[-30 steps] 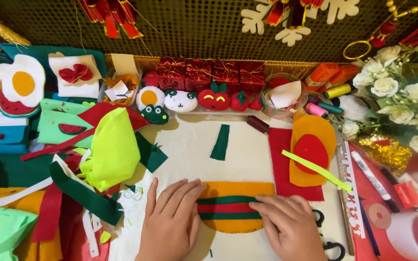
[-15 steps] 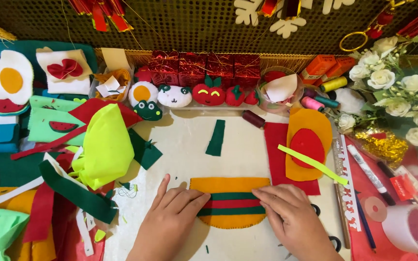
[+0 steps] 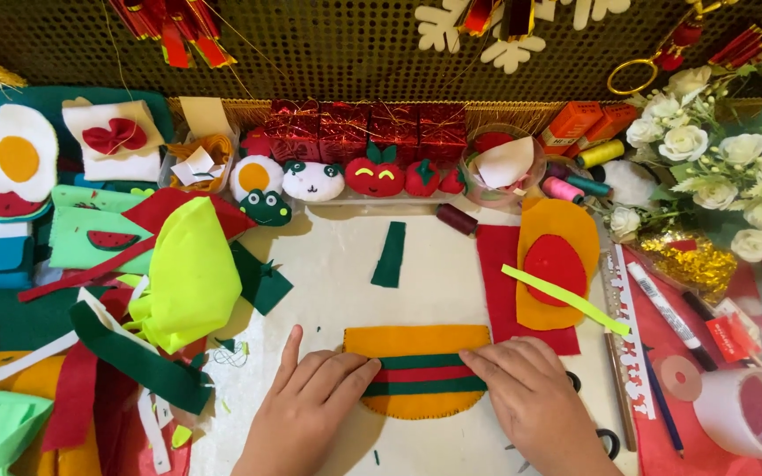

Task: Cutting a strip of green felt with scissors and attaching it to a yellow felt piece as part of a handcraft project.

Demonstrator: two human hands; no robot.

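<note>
**Both hands flat on a striped felt piece**

An orange felt piece [image 3: 418, 370] lies low and central on the cream bench [image 3: 337, 264], flat along its top and rounded below, with stitching around its edge. Across its middle runs a band of green, red and green felt strips [image 3: 423, 375]. The left hand [image 3: 306, 414] lies open, fingers outstretched, its fingertips pressing the band's left end. The right hand [image 3: 535, 401] also lies open and flat, fingertips on the band's right end. Neither grip closes around anything. A loose dark green felt strip [image 3: 390, 254] lies further up the bench, well apart. A yellow-green felt scrap [image 3: 189, 273] sits to the left.
</note>
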